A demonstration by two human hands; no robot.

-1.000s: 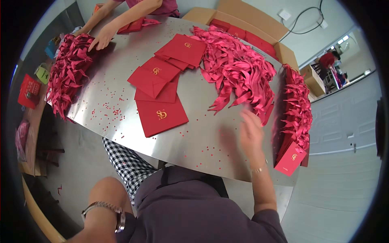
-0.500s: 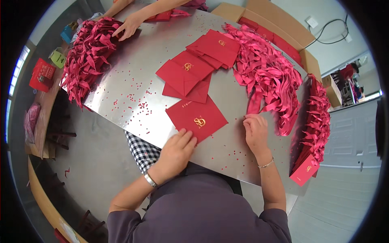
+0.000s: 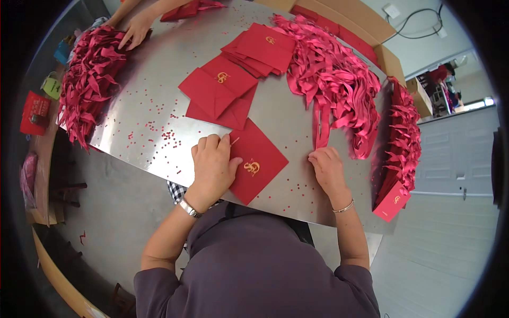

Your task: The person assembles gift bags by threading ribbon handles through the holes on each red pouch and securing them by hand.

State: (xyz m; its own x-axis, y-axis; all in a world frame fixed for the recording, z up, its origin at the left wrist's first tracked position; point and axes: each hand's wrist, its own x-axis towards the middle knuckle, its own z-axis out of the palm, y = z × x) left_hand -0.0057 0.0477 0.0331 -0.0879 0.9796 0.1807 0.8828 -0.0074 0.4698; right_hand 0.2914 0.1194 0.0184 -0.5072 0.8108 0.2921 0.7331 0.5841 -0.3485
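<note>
Under the left fingers (image 3: 211, 146), grip hard to tell, a square red paper bag (image 3: 261, 160) looks light, best edge-held; right fingers (image 3: 323, 154) pinch shiny pink ribbon (image 3: 322, 131).

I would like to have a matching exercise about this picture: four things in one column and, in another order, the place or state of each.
Column 1
1. Left hand
2. Right hand
3. Heap of ribbons
4. Cardboard box

Column 2
A. Brown, beyond the heap, with red things inside
B. Fingertips at the lower end of a ribbon strand
C. Pink, lying loose on the metal table
D. Thumb over the nearest red paper bag

Pairs: 1-D, 2-B, 3-C, 4-A
</note>
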